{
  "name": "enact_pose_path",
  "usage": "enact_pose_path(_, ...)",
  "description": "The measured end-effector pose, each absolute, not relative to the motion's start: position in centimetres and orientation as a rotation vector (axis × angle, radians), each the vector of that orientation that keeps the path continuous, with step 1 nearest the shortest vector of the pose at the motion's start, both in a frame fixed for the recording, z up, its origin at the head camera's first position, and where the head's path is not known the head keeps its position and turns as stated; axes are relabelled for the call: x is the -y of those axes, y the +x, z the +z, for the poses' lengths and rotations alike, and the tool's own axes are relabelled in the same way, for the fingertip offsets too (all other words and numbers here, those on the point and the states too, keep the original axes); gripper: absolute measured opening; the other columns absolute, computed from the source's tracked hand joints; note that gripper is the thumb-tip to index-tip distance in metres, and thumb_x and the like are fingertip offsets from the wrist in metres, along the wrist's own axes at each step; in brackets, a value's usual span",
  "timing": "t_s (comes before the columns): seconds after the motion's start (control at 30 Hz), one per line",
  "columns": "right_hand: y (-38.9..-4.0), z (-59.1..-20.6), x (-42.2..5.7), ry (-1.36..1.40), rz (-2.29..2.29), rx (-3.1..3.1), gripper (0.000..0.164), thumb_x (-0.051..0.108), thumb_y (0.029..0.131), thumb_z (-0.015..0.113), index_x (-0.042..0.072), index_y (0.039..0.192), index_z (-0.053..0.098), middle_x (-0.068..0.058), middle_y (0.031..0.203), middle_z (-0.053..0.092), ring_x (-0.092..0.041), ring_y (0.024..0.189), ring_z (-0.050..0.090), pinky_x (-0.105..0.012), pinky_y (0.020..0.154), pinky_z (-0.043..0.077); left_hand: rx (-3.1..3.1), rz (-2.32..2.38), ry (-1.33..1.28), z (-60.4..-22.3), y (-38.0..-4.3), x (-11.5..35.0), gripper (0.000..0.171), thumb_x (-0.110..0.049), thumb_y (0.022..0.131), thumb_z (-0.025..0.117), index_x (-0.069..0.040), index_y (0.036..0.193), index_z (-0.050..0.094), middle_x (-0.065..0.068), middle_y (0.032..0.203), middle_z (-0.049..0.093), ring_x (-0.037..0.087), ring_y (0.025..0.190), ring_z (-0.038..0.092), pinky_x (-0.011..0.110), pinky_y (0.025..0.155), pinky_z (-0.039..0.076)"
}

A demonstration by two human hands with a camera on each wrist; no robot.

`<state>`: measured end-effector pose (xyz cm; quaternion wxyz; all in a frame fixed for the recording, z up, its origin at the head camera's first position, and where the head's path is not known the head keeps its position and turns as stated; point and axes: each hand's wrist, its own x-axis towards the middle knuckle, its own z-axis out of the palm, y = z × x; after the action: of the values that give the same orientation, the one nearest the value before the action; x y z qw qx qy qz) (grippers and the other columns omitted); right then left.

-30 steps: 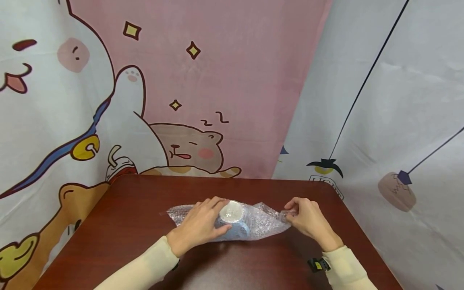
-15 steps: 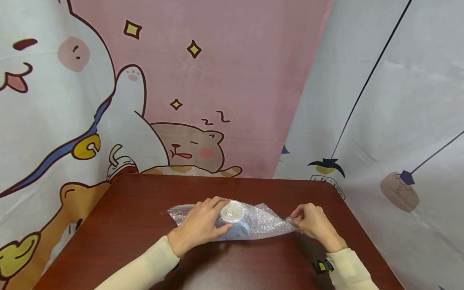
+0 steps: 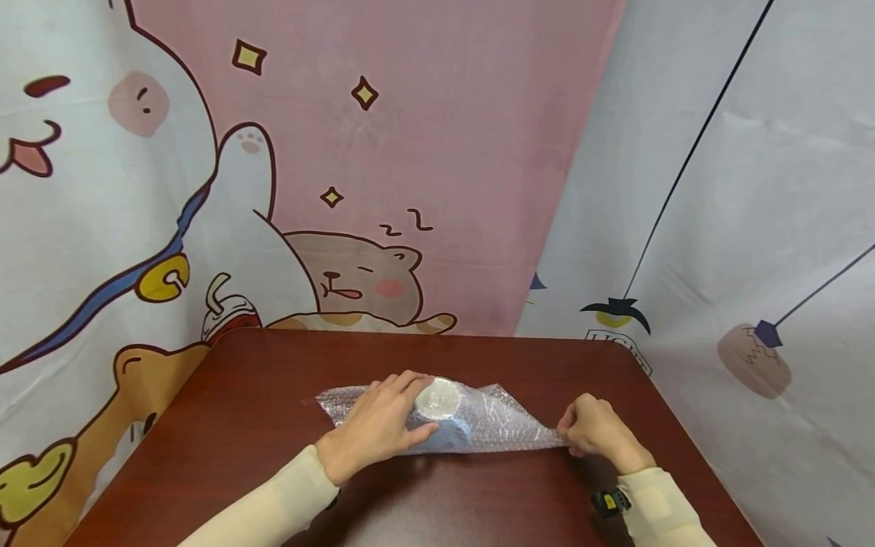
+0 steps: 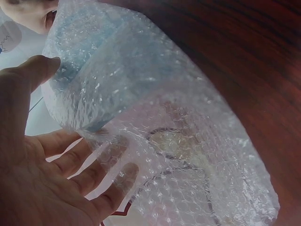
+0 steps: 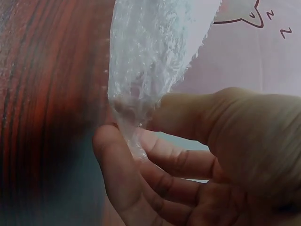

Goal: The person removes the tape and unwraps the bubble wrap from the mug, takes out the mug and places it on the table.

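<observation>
A printed cloth (image 3: 465, 137) is hanging behind the dark red table (image 3: 478, 501), whose surface is carrying a long bundle of bubble wrap (image 3: 509, 429). The bundle is lying crosswise, roughly midway between the left and right edges and well apart from both far corners, one loose end pointing toward the left edge and a tapered end toward the right edge. Inside it, a pale blue object (image 3: 453, 434) is showing through the film, with a round white end (image 3: 438, 399) facing up; what it is remains unclear through the layers.

The left hand (image 3: 376, 422) is holding the bundle's middle in a wide grasp, thumb on the side nearer the person and fingers reaching over the far side, slightly spread. The right hand (image 3: 598, 429) is pinching the tapered tip, its fingers narrow and curled around the gathered film. A dark strap (image 3: 611, 501) is circling the right wrist.

The step in hand seems to be drawing the right end taut and gathering it. The next move is probably calling for twisting or folding that tip inward while the left hand is steadying the middle; the loose end toward the left edge is apparently needing the same treatment.
</observation>
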<state>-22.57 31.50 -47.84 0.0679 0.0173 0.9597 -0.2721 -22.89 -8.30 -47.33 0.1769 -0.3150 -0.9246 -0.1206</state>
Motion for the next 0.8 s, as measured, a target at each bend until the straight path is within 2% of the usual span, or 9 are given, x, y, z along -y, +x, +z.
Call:
enact_pose_path(0.43,-22.62,-48.47,-31.8,0.059,-0.837,-2.879,0.013,-0.002,0.092,0.088,0.005,0.081,0.082,-0.005,0.074,0.074,-0.016,0.06,0.072,-0.034,0.06,0.066,2.635,-0.351,-0.887,-47.34,-22.83,8.23,0.077,-0.056,0.098,0.092,-0.013,0.158,0.069,0.004,0.147,0.077,0.027,0.126,0.078,0.049,0.095,0.067)
enact_pose_path(0.8,-22.42,-48.16,-31.83,0.062,-0.819,-2.902,0.013,0.006,0.097,0.091,0.004,0.086,0.084,-0.006,0.078,0.076,-0.017,0.062,0.073,-0.035,0.06,0.067,2.619,-0.361,-0.897,-47.27,-22.81,8.36,0.078,-0.055,0.098,0.093,-0.011,0.158,0.07,0.006,0.146,0.077,0.027,0.125,0.079,0.049,0.094,0.067)
